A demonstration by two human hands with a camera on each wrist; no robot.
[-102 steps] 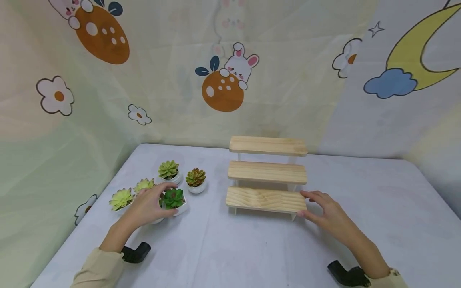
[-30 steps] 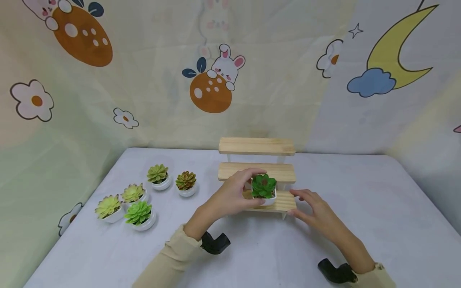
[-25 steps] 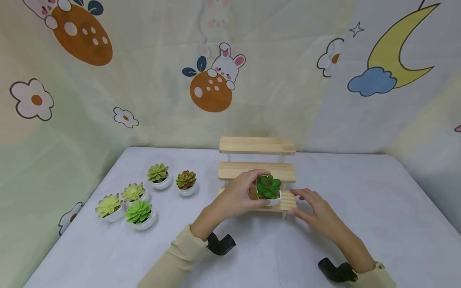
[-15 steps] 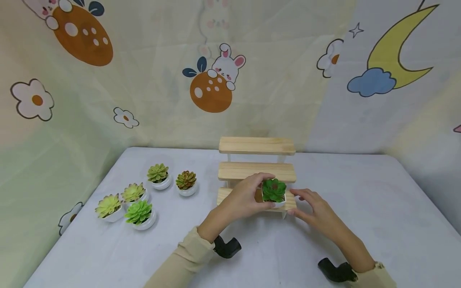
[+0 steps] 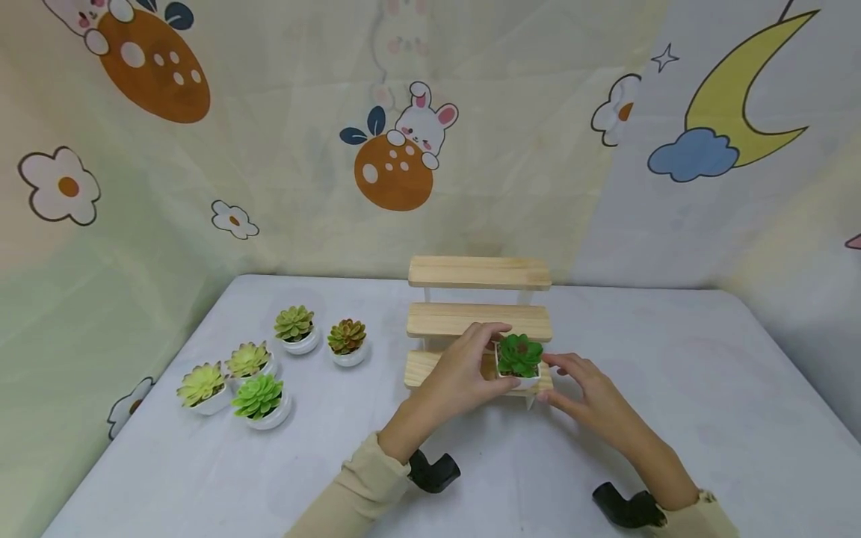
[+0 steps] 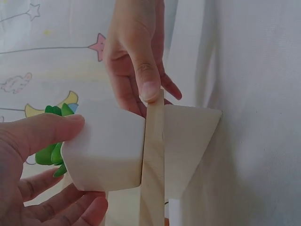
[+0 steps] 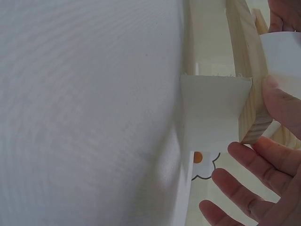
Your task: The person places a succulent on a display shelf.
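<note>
My left hand point(image 5: 459, 379) holds a small dark green succulent point(image 5: 519, 354) in a white pot, thumb on the near side and fingers on the far side. In the left wrist view the white pot point(image 6: 106, 148) stands upright with its base against the lowest board point(image 6: 154, 155). This board belongs to a three-tier wooden stand point(image 5: 480, 321), and the pot is near its right end. My right hand point(image 5: 599, 388) pinches that end; the right wrist view shows thumb and fingertips point(image 7: 242, 149) at the board's corner, other fingers spread.
Several other potted succulents stand on the left of the white-covered table point(image 5: 336, 478): a reddish one point(image 5: 347, 336), a bright green one point(image 5: 258, 396) and paler ones. A cartoon-print cloth point(image 5: 525, 164) hangs behind. Black curved pieces point(image 5: 433, 472) sit at both wrists.
My left hand has carried the dark green succulent from the group on the left to the lowest board, then rightward along it. The right hand keeps its grip on the board's end.
</note>
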